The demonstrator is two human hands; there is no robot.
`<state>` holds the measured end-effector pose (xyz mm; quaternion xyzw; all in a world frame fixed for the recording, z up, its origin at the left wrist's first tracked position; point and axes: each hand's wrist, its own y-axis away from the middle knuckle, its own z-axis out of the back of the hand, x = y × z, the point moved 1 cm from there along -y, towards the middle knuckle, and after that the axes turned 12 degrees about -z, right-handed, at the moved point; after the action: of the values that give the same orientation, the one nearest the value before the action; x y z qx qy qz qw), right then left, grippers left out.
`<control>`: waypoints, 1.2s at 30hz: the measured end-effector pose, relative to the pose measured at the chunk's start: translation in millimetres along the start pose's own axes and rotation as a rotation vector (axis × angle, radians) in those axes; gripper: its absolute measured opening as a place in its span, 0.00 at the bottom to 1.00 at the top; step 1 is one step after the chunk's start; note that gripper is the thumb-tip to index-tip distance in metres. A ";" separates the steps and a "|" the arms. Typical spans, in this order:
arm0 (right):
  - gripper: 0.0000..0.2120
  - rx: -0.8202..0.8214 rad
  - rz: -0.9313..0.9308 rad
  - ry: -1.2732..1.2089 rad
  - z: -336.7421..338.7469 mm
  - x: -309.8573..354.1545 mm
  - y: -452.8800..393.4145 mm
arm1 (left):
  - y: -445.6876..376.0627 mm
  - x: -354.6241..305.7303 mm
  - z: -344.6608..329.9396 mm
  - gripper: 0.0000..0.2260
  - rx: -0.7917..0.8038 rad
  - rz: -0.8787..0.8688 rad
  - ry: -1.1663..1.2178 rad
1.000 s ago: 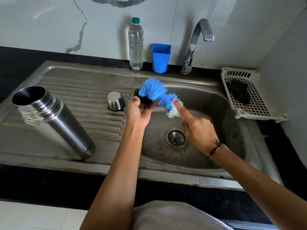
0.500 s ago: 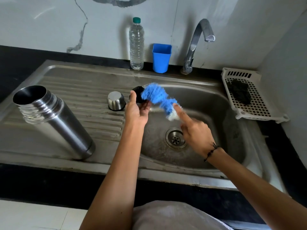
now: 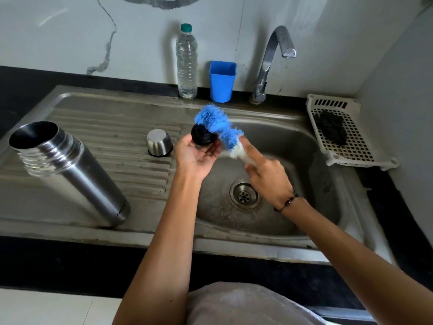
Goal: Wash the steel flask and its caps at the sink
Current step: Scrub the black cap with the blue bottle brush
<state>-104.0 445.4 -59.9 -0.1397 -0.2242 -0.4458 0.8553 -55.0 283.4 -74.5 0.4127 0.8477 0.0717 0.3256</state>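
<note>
Flask (image 3: 70, 170) stands open on the drainboard, left of the basin (image 3: 293, 184). Over the basin, left hand (image 3: 195, 156) holds black cap (image 3: 202, 136); right hand (image 3: 267, 177) grips brush (image 3: 218, 127), bristles on the cap. Steel cap (image 3: 159, 143) left of the hands. Behind the basin: bottle (image 3: 186, 64), cup (image 3: 222, 82), tap (image 3: 271, 62). Rack (image 3: 339, 132) right.

Brushed steel flask (image 3: 70, 170), seemingly plastic brush (image 3: 216, 126)

Soft, even daylight — perhaps from the right; wide-angle bending at edges, brush (image 3: 216, 127) bristles slightly motion-blurred.
</note>
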 end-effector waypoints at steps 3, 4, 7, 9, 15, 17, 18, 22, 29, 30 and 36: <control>0.38 0.043 0.051 0.022 -10.5 -4.8 12.8 | 0.3 -5.2 -3.2 0.16 0.025 -0.020 -0.132; 0.38 0.062 0.055 0.007 -12.6 -6.8 18.7 | -1.7 -5.9 -1.3 0.16 -0.006 -0.019 -0.158; 0.39 0.055 0.066 -0.049 -11.0 -12.0 25.9 | -6.1 -3.6 4.5 0.17 -0.102 0.009 -0.159; 0.38 0.016 0.052 -0.058 -7.9 -12.8 18.1 | -5.6 -1.2 3.7 0.19 -0.130 0.029 -0.149; 0.42 0.031 0.050 0.090 -13.1 -22.7 19.1 | -7.4 -7.0 -2.0 0.21 -0.163 0.058 -0.172; 0.42 0.030 0.074 0.107 -6.7 -27.6 23.7 | -11.3 -14.6 3.9 0.24 -0.175 0.068 -0.208; 0.42 0.010 0.085 0.100 -2.0 -26.3 21.2 | -13.0 -16.5 4.8 0.25 -0.157 0.073 -0.247; 0.41 -0.046 0.065 0.058 -0.9 -8.9 5.2 | -8.5 -7.4 -1.0 0.23 -0.103 0.082 -0.314; 0.40 0.001 0.129 0.013 -12.5 -10.8 32.9 | -9.2 -15.0 4.1 0.18 -0.164 0.049 -0.057; 0.38 -0.034 0.123 -0.004 -10.8 -7.3 25.1 | -8.8 -13.4 3.1 0.18 -0.161 0.052 -0.034; 0.38 0.009 0.059 0.016 -21.5 0.9 15.9 | -10.3 -11.9 -2.3 0.18 -0.149 0.067 0.125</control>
<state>-84.8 444.3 -78.5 -0.1388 -0.2150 -0.4206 0.8704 -57.8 268.3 -70.9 0.4103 0.8442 0.1712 0.2994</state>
